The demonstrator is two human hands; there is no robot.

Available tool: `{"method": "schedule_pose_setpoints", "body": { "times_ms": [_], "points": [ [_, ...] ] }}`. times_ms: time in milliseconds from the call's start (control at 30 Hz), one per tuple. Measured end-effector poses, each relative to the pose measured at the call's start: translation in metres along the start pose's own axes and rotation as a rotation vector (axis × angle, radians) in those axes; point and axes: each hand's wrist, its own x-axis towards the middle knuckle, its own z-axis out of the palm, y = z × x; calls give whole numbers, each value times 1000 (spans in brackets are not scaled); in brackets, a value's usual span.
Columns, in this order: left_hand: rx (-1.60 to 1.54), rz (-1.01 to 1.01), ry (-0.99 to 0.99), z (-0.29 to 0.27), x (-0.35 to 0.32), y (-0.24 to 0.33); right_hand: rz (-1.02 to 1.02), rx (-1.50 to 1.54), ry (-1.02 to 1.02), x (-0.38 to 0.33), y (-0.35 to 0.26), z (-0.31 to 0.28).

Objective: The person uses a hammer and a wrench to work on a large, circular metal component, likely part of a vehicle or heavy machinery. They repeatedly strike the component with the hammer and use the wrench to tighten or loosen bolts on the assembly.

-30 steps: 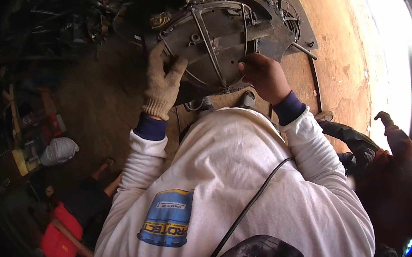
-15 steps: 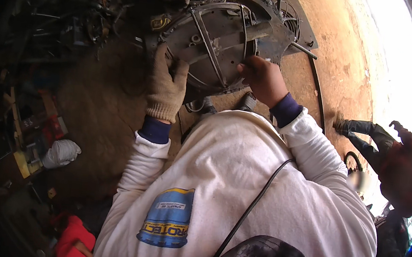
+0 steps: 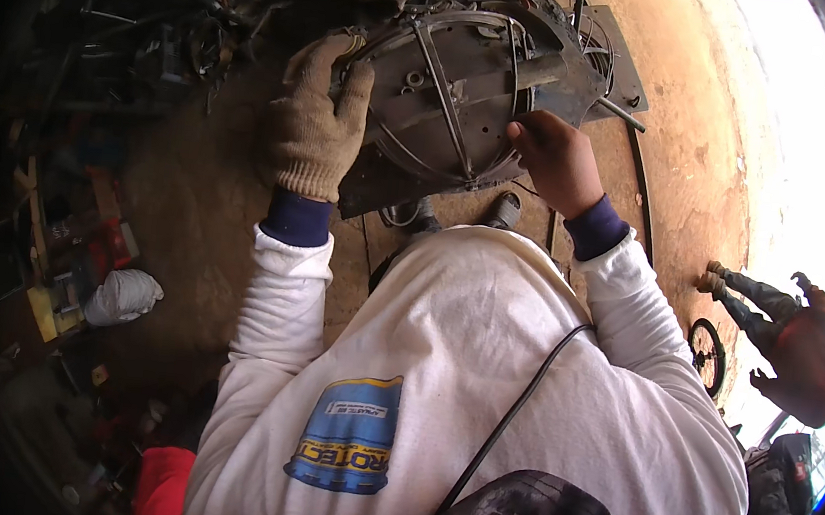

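Observation:
A round frame of thin metal rod (image 3: 440, 94), with flat bars across it, lies on a dark metal plate (image 3: 371, 178). My left hand (image 3: 321, 122), in a beige knit glove, is at the frame's left edge. Its thumb stands apart from the fingers, whose tips reach a yellow and black tape measure (image 3: 357, 41) and partly cover it. At the right side of the frame is my bare right hand (image 3: 558, 162), its fingers curled closed; what they pinch, if anything, is hidden. Small ring-shaped metal pieces (image 3: 412, 80) rest on the plate inside the frame.
A rod (image 3: 621, 114) juts out at the plate's right, near coiled wire (image 3: 600, 56). Dark metal scrap (image 3: 204, 45) crowds the upper left. On the right a person (image 3: 805, 349) is on the ground outside, near a wheel (image 3: 707, 356). A black cable (image 3: 517, 409) runs down my shirt.
My left hand has moved from the frame's lower left edge up and left onto the tape measure. The right hand keeps its place by the frame. The person at right appears farther off.

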Motion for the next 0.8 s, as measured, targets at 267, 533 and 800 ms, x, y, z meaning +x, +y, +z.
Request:
{"method": "schedule_pose_setpoints", "body": {
  "times_ms": [267, 533, 800],
  "points": [
    [8, -100, -221, -3, -66, -51, -163, -158, 328, 23, 9, -17],
    [40, -108, -519, 10, -54, -61, -429, -721, 185, 63, 20, -51],
    [-29, -8, -225, 22, -67, -62, -335, -498, 127, 58, 16, -41]
  ]
}}
